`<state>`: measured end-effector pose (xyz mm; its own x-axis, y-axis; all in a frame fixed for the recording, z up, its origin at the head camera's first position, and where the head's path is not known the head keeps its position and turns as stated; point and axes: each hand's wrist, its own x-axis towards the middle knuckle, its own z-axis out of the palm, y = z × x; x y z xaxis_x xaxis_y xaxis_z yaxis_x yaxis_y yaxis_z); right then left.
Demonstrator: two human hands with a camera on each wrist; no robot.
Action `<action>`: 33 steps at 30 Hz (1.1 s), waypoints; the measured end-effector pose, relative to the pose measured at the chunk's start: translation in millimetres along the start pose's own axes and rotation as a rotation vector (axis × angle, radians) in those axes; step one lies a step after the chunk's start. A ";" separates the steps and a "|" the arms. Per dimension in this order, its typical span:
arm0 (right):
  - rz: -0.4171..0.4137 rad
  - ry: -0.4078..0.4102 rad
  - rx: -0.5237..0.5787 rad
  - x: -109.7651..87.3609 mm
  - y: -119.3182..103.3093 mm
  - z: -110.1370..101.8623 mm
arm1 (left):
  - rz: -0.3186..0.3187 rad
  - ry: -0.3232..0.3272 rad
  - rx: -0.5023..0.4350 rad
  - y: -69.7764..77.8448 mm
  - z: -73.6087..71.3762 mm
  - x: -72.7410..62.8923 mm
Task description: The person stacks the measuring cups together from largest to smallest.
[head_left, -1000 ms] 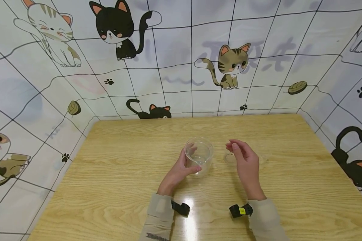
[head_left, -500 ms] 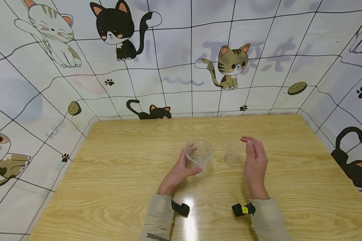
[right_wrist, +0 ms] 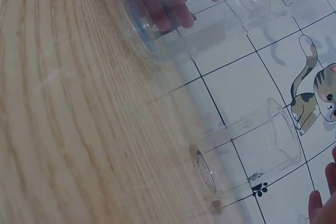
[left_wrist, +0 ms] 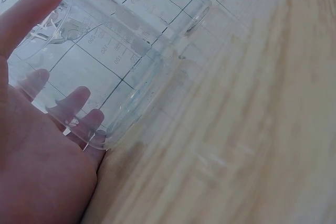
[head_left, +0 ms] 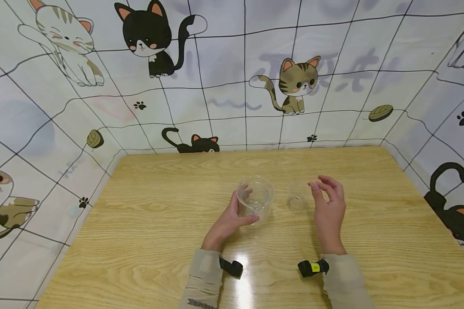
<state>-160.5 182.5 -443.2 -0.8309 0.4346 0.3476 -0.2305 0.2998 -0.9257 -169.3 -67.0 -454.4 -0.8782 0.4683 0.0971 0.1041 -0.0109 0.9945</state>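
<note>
A large clear beaker stands upright on the wooden table, near the middle. My left hand grips its left side, thumb across the front and fingers behind; in the left wrist view these fingers show through the wall, and graduation marks are visible. Just right of it is a smaller clear beaker, whose spouted rim shows in the right wrist view. Beside this smaller beaker, my right hand is held with fingers loosely bent and nothing visible in its grasp. Only a few right fingertips enter the right wrist view.
The light wooden table reaches back to a white wall sheet with a black grid and cartoon cats, which also closes off both sides. A black strap camera sits on each wrist.
My right hand has moved right, off the smaller beaker, which now shows fully; its fingers have since bent towards the thumb. The left hand and large beaker have stayed put.
</note>
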 end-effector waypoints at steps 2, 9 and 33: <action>0.007 -0.011 0.018 0.5 0.3 0.1 | -0.009 0.006 0.005 -0.1 0.2 -0.1; 0.061 -0.102 0.082 -0.4 -1.8 0.7 | -0.011 0.007 0.011 0.3 -0.8 -1.0; 0.162 -0.453 -0.157 -1.7 14.9 13.8 | -0.007 0.000 0.017 0.2 -0.3 -0.9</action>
<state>-169.4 174.5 -459.6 -0.9940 0.0842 0.0697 -0.0305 0.3986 -0.9166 -168.6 -67.7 -454.2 -0.8792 0.4678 0.0898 0.1056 0.0076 0.9944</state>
